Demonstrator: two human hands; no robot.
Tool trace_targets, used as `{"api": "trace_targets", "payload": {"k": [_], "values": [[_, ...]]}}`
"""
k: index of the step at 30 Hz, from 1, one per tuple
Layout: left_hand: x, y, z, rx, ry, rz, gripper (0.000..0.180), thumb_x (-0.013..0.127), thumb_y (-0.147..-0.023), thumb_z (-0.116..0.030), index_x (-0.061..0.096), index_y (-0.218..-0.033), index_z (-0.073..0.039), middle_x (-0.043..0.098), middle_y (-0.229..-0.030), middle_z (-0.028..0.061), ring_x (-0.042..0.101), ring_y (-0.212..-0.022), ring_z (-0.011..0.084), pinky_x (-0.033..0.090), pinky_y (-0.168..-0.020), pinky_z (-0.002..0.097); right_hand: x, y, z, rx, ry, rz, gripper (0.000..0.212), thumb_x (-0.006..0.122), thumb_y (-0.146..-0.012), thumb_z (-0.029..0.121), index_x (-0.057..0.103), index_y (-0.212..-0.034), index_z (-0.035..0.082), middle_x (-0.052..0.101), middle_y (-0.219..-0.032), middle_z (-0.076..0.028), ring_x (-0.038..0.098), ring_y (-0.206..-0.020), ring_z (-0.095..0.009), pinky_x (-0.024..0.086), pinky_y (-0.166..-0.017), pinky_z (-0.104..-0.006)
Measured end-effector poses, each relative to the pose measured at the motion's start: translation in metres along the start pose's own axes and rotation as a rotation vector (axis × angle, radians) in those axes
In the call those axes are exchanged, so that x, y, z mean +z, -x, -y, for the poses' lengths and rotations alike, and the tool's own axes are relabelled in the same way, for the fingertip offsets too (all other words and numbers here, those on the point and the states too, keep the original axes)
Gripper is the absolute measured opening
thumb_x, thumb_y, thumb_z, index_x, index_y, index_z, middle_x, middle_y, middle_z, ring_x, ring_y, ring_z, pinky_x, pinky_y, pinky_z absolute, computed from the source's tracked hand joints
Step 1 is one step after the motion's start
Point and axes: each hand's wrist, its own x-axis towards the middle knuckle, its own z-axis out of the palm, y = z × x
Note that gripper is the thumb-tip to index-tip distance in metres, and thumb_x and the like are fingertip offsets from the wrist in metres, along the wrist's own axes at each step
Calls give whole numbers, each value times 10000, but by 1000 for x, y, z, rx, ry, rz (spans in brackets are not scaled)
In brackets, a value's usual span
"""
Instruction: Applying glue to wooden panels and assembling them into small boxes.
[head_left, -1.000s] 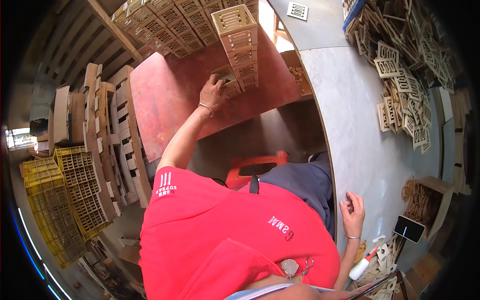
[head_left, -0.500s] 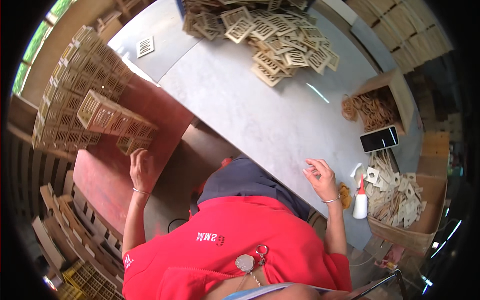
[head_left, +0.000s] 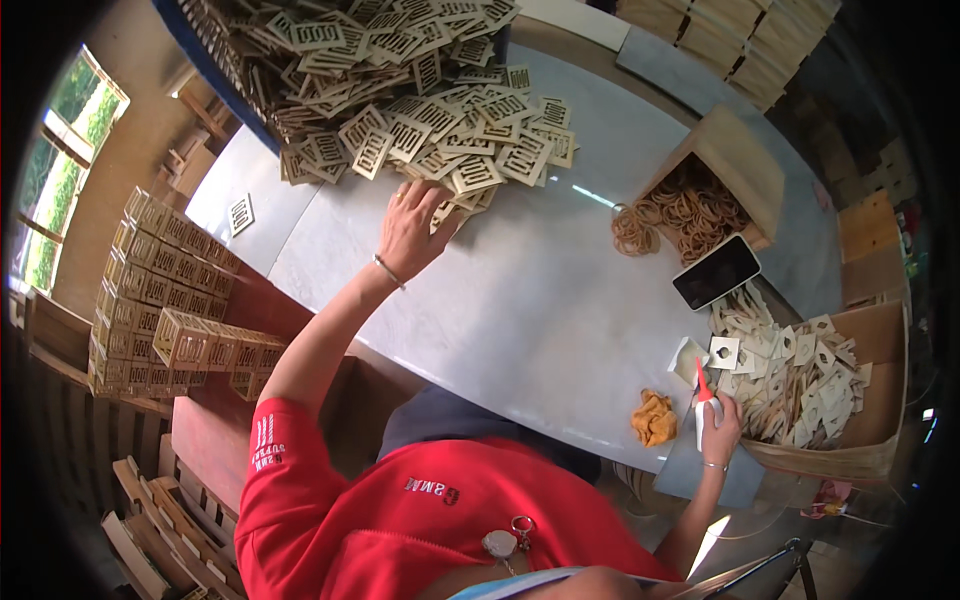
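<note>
My left hand (head_left: 412, 228) is at the near edge of a heap of thin wooden plates with slots cut in them (head_left: 470, 130). Its fingers curl over the edge and its thumb is below, closed about a slotted wooden plate (head_left: 447, 211), partly hidden by the fingers. On the right, my right hand (head_left: 722, 432) wraps round a white glue bottle (head_left: 702, 415) with a red pointed nozzle, upright at the table's near edge. Beside it are a crumpled orange-brown cloth (head_left: 654, 418) and a pile of small pale plates with round holes (head_left: 800, 385).
A box tipped on its side (head_left: 740, 165) spills rubber bands (head_left: 690, 215). A dark-screened phone (head_left: 718, 272) lies against it. Stacked slotted wooden box frames (head_left: 165, 300) stand on a red surface (head_left: 205, 430) at left. One slotted plate (head_left: 240, 214) lies apart on the grey table (head_left: 480, 300).
My left hand has left the box frames on the red surface and reached across to the plate heap. My right hand has moved down and taken hold of the glue bottle. The view has turned.
</note>
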Motion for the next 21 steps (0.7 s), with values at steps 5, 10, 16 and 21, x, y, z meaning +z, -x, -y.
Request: {"api": "trace_targets", "payload": {"k": [5, 10, 16, 21], "values": [[51, -96, 9, 54, 1, 76, 243, 651, -800, -236, 610, -969, -68, 576, -988, 86, 527, -944, 289, 428, -812, 377, 1, 18, -30, 88, 0, 21, 376, 665, -787, 213, 571, -1083, 1, 570, -1048, -188, 518, -985, -375, 407, -887, -454], [98, -159, 10, -217, -334, 358, 663, 594, -781, -560, 521, -1279, -129, 441, -1366, 113, 412, -1251, 328, 306, -1023, 496, -3, 23, -33, 141, -48, 31, 419, 684, -768, 232, 563, -1096, 1, 564, -1056, -201, 501, -1003, -384, 406, -886, -453], [113, -131, -1, -159, -443, 534, 610, 572, -784, -578, 520, -1293, -247, 410, -1390, 96, 340, -1289, 362, 205, -1052, 560, -8, 39, -42, 131, 0, 108, 519, 719, -736, 248, 540, -1152, -5, 560, -1056, -216, 516, -986, -388, 419, -867, -453], [98, -73, -11, 117, -386, 392, 450, 575, -822, -407, 562, -1239, -239, 432, -1360, 81, 370, -1247, 344, 234, -1021, 538, -1, 36, -52, 210, -217, 156, 608, 729, -740, 228, 478, -1224, -40, 553, -1117, -223, 534, -1023, -367, 422, -893, -423]]}}
